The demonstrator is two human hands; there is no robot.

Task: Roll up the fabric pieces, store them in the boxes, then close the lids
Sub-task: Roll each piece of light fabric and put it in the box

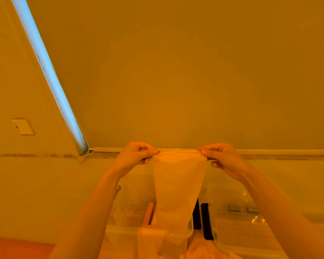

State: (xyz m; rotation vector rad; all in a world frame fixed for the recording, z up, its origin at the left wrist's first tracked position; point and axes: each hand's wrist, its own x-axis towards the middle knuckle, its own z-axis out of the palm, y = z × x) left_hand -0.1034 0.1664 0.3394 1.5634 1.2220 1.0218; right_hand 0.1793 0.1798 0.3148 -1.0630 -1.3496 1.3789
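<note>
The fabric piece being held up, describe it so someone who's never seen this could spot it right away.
Start at the two clear plastic boxes low in the view, then look just above them between the raised hands. The left hand and right hand pinch the top corners of the fabric piece, a thin, sheer strip hanging straight down. Unlike the crumpled cloth at the bottom edge, it is stretched flat and lifted up.

fabric (178, 184) above left box (131, 208)
</note>
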